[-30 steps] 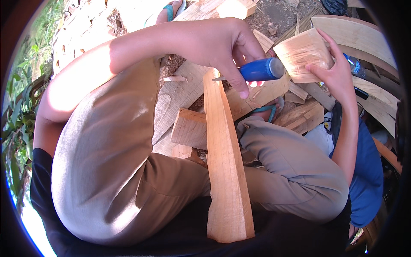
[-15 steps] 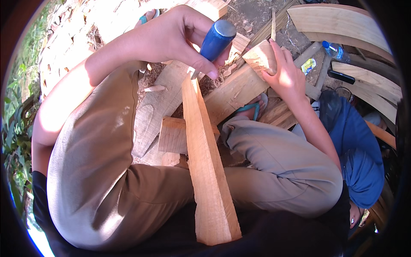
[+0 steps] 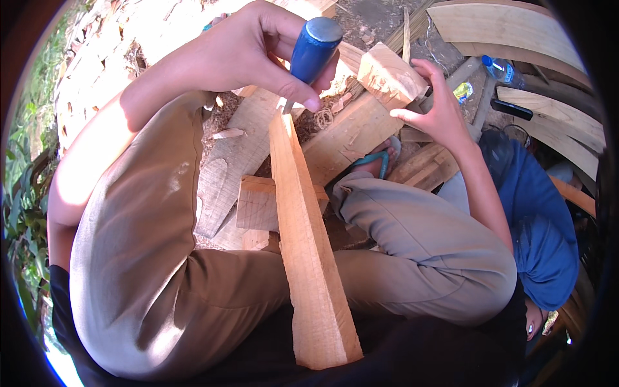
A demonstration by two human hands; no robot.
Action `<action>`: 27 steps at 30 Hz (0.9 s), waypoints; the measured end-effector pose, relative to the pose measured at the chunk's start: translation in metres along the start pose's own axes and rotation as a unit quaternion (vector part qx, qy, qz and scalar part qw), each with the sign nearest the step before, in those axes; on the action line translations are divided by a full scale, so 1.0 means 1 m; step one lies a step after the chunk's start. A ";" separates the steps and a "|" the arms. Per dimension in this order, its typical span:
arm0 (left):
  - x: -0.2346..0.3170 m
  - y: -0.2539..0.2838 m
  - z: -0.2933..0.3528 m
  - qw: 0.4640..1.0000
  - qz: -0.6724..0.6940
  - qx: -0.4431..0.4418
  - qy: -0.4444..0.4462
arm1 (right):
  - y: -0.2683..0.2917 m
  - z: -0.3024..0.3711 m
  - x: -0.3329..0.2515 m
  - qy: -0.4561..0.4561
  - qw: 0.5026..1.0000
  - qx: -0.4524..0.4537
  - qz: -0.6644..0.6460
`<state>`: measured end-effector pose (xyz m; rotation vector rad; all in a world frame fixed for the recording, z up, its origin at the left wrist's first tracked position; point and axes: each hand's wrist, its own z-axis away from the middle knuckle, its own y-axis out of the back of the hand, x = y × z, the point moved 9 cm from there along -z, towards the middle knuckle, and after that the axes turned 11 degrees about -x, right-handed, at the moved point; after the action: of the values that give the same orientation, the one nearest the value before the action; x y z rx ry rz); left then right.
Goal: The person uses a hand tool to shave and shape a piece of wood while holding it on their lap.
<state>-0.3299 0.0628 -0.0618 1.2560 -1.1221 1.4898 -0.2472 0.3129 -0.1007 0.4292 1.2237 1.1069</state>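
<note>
My left hand (image 3: 274, 48) grips a chisel (image 3: 316, 48) by its blue handle, which has a metal cap. The chisel stands nearly upright, its blade at the narrow far end of a long tapered wood piece (image 3: 309, 258). That piece slopes down between my legs, its wide end against my dark shirt. To the right, a chunky wood block (image 3: 390, 74) lies tilted on a thick timber (image 3: 351, 138). Beside it is my right hand (image 3: 445, 106), thumb and fingers spread around the block's right side. Whether the fingertips touch it, I cannot tell.
A short block (image 3: 258, 203) sits under the tapered piece, near a flat board (image 3: 232, 161). Wood shavings (image 3: 324, 118) litter the ground. On the right are curved planks (image 3: 509, 29), a plastic bottle (image 3: 503, 71), a dark flat object (image 3: 512, 109) and another person in blue clothing (image 3: 541, 226).
My right hand has loosened from the block, its fingers now wider apart. The block has turned and shifted slightly left. My left hand and the chisel have moved a little left and up.
</note>
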 end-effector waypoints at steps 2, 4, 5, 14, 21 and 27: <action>0.001 -0.001 0.000 1.000 -0.007 -0.011 -0.006 | -0.005 0.003 0.002 0.034 0.998 0.049 0.014; 0.000 0.001 0.001 1.000 -0.006 0.005 -0.002 | 0.008 0.010 -0.009 0.108 0.984 0.126 0.063; 0.000 0.003 0.001 1.000 -0.006 0.013 -0.002 | 0.020 0.019 -0.020 0.165 0.965 0.177 0.105; 0.003 0.004 0.002 1.000 0.005 -0.001 -0.005 | 0.088 0.055 -0.155 0.369 0.868 0.201 0.264; 0.000 0.005 0.002 0.999 0.021 0.017 0.030 | 0.081 0.069 -0.176 0.430 0.831 0.238 0.262; 0.001 0.005 0.000 0.999 0.026 0.015 0.016 | 0.076 0.072 -0.178 0.432 0.830 0.244 0.253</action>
<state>-0.3354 0.0621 -0.0616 1.2277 -1.1233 1.5641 -0.2052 0.2163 0.0763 0.7027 2.3200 1.5081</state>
